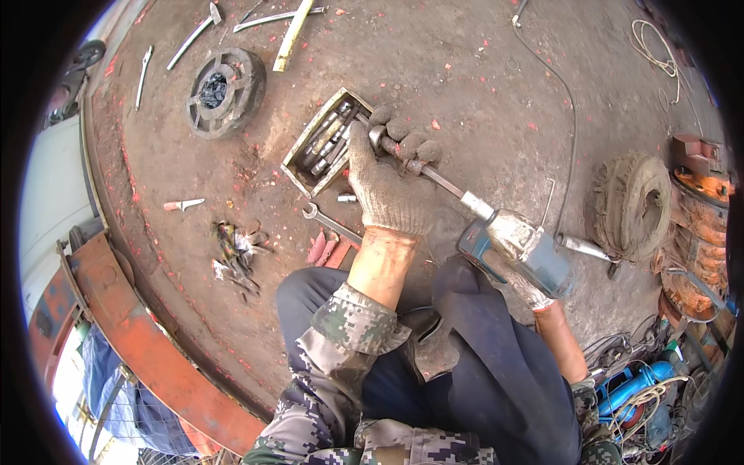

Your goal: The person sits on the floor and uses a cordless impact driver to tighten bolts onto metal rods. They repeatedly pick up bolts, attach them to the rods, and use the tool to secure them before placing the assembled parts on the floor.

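Observation:
My left hand, in a dirty knitted glove, wraps its fingers round a metal rod with a dark ring on it. The rod runs into a silver socket on the front of a blue-and-grey power wrench. My right hand, also gloved, holds that wrench from below by my right knee; the body hides part of its fingers. Just beyond my left hand lies a shallow box of metal sockets and rods. A loose socket and an open-ended wrench lie nearer me.
A spoked wheel, a hammer and a yellow bar lie far left. A knife lies left. At right are a muddy ring-shaped part and rusty orange machinery. A black cable crosses the floor. A reddish beam curves at left.

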A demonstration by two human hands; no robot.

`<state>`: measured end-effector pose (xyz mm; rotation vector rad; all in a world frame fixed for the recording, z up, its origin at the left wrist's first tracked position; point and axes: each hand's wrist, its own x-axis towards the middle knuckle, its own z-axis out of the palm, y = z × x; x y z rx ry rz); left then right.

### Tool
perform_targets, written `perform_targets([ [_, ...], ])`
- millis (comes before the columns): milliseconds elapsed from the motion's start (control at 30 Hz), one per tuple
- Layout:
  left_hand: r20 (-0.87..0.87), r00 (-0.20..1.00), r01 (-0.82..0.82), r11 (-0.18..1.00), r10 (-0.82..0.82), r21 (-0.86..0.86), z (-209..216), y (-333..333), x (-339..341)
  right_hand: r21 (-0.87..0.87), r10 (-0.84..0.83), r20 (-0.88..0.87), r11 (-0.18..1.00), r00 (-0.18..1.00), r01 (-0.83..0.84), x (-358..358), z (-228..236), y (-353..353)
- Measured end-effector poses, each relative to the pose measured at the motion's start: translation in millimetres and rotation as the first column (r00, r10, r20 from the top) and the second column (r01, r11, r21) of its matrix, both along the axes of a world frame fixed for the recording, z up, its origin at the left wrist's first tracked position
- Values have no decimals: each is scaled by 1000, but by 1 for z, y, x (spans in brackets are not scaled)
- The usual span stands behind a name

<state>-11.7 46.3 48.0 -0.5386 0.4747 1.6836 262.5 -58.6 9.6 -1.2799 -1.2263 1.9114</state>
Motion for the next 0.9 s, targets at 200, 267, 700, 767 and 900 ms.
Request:
perform_targets([
  [200, 14, 991, 133, 991, -133, 29, -13, -3, -9, -302, -133, -281, 952, 951, 44, 0, 10, -1],
  [267, 3, 988, 151, 986, -152, 69, -19, -8, -18, -107, 66, -220, 990, 973, -91, -6, 17, 13],
  [700, -524, 826, 317, 940, -210, 124, -28, -21, -42, 100, 206, 91, 971, 974, -215, -1, 20, 18],
  [767, -431, 890, 211, 973, -149, 98, -27, -19, -34, 95, 193, 77, 975, 978, -199, -4, 15, 18],
  [900, -273, 953, 155, 987, -136, 50, -15, -10, -28, 93, 168, 73, 980, 983, -175, -7, 13, 15],
])
